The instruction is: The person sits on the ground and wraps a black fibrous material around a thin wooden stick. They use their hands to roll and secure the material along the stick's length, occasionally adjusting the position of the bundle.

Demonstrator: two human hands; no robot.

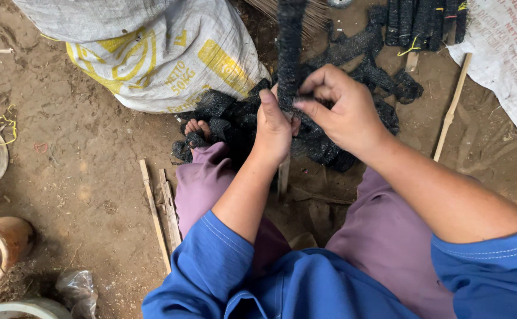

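- Nearest to me I see blue sleeves and purple trousers; the person sits on the dirt floor (81, 177), legs spread, with a bare foot (197, 126) poking out toward the far left under dark material.
- On the floor left of the near leg lie two thin wooden slats (162, 214), roughly parallel, running near to far.
- The left hand (273, 127) is closed around the black fibre bundle (289, 53), thumb up against it. A pale stick (283, 177) comes out below this hand toward me; I judge it the core of the bundle.
- The right hand (341, 106) is just beside the left, fingers pinched on the same bundle slightly higher. Both hands are clamped on it, close together.
- The bundle's long axis runs near to far, almost straight up the view, its far end passing beyond the top edge; the stick end points back at the person.
- Just beyond the hands, a heap of loose black fibre (329, 142) covers the floor, so I judge plenty of material is left to work.
- Farthest away, at the right, a row of finished-looking black rolls (423, 23) lies side by side, some tied with coloured string; I judge several pieces are already done.
- A filled woven sack (164, 53) sits far left; another long stick (452, 109) lies to the right.
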